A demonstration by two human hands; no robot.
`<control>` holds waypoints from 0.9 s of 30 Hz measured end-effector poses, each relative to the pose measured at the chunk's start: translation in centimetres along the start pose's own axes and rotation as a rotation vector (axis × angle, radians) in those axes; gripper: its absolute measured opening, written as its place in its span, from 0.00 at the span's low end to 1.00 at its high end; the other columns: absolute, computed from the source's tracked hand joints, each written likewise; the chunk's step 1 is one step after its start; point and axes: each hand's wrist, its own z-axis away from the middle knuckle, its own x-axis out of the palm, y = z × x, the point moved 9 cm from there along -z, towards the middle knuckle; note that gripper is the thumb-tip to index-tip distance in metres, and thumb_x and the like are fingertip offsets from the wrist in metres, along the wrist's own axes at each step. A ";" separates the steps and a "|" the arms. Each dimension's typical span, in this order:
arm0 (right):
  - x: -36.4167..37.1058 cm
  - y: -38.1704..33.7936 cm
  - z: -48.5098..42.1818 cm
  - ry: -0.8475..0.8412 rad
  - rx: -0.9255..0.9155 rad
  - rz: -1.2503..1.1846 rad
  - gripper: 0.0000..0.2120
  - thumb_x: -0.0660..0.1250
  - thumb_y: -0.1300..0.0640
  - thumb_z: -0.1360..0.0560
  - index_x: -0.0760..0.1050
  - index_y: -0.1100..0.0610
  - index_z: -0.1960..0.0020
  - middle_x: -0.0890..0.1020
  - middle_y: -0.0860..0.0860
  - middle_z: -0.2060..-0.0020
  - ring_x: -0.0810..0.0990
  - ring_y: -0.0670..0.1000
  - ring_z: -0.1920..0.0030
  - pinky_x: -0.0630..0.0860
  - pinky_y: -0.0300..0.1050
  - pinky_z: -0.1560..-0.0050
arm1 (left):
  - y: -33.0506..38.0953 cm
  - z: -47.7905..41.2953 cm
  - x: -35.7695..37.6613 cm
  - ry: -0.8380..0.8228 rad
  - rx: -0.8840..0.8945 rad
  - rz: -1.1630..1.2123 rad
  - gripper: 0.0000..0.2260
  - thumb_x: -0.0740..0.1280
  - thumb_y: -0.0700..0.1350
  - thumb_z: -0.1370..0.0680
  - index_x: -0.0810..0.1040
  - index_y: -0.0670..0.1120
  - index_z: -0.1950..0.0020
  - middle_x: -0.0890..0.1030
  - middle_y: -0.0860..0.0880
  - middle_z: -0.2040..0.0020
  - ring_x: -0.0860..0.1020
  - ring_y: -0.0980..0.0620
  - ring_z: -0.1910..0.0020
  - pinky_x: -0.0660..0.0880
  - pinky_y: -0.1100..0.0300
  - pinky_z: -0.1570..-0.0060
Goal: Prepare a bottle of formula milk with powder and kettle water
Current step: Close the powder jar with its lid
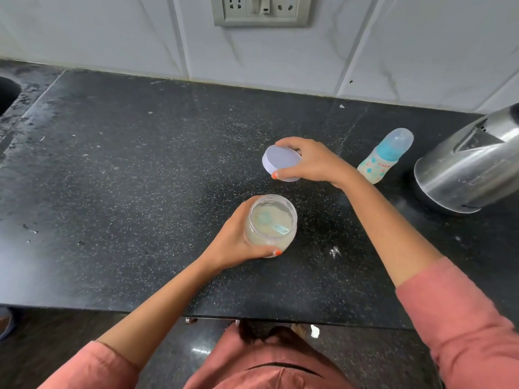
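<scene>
A clear plastic jar of pale formula powder stands uncovered on the black counter, with a blue scoop lying on the powder inside. My left hand grips the jar from its left side. My right hand holds the jar's white round lid, pinched between thumb and fingers, behind the jar. A baby bottle with a teal collar and clear cap stands to the right of that hand. The steel kettle is at the far right.
The black speckled counter stretches to the left, with a sink edge at the far left. A tiled wall with a socket panel runs behind. A small spill of white powder lies right of the jar.
</scene>
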 end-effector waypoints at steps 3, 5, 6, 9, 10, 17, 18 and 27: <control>-0.4 -2.0 3.4 -0.056 -0.008 -0.094 0.32 0.75 0.50 0.34 0.67 0.47 0.33 0.71 0.45 0.38 0.71 0.49 0.38 0.70 0.47 0.39 | 0.1 0.0 0.0 0.012 -0.008 0.022 0.37 0.76 0.55 0.42 0.64 0.61 0.37 0.72 0.59 0.38 0.71 0.65 0.39 0.65 0.74 0.42; 0.3 -3.3 5.4 -0.112 -0.036 -0.054 0.33 0.75 0.50 0.35 0.66 0.46 0.33 0.71 0.43 0.38 0.71 0.47 0.38 0.68 0.44 0.39 | -0.2 0.1 0.1 0.012 -0.020 0.050 0.37 0.76 0.55 0.42 0.64 0.61 0.37 0.72 0.59 0.38 0.71 0.66 0.40 0.66 0.75 0.44; 0.8 -3.6 6.2 -0.125 -0.047 -0.004 0.34 0.75 0.50 0.35 0.66 0.45 0.32 0.70 0.44 0.37 0.70 0.47 0.37 0.67 0.44 0.38 | -0.3 0.1 0.1 0.010 -0.031 0.067 0.38 0.76 0.55 0.43 0.63 0.60 0.36 0.72 0.59 0.38 0.72 0.66 0.40 0.67 0.74 0.45; 2.5 -4.1 7.7 -0.125 -0.046 0.157 0.37 0.74 0.49 0.36 0.62 0.42 0.31 0.68 0.46 0.34 0.69 0.49 0.35 0.68 0.52 0.37 | -0.6 0.2 0.3 -0.004 -0.053 0.112 0.39 0.76 0.55 0.43 0.63 0.60 0.36 0.72 0.57 0.37 0.72 0.65 0.40 0.69 0.73 0.46; 3.0 -4.2 8.1 -0.134 -0.037 0.184 0.37 0.74 0.49 0.36 0.61 0.40 0.31 0.67 0.45 0.34 0.69 0.49 0.35 0.68 0.55 0.37 | -0.7 0.2 0.4 -0.007 -0.055 0.124 0.39 0.76 0.55 0.43 0.63 0.61 0.36 0.72 0.58 0.38 0.72 0.65 0.40 0.69 0.73 0.46; 5.1 -4.9 9.0 -0.128 -0.028 0.333 0.38 0.72 0.53 0.34 0.58 0.40 0.30 0.63 0.46 0.33 0.68 0.50 0.36 0.68 0.50 0.45 | -0.5 0.4 0.4 -0.005 -0.056 0.131 0.37 0.76 0.54 0.43 0.64 0.62 0.38 0.72 0.60 0.39 0.72 0.66 0.41 0.69 0.73 0.46; 5.2 -4.9 9.0 -0.119 -0.027 0.354 0.38 0.72 0.53 0.34 0.58 0.40 0.30 0.63 0.46 0.33 0.68 0.51 0.36 0.68 0.49 0.46 | -0.4 0.4 0.4 -0.007 -0.052 0.130 0.36 0.76 0.54 0.43 0.64 0.62 0.38 0.72 0.60 0.39 0.72 0.65 0.41 0.69 0.72 0.46; 5.5 -5.6 9.0 -0.042 0.019 0.518 0.36 0.69 0.47 0.33 0.58 0.44 0.28 0.68 0.53 0.36 0.72 0.56 0.39 0.69 0.50 0.45 | -0.2 0.5 0.4 -0.004 -0.042 0.148 0.35 0.75 0.53 0.43 0.64 0.61 0.39 0.73 0.59 0.41 0.71 0.70 0.44 0.68 0.75 0.48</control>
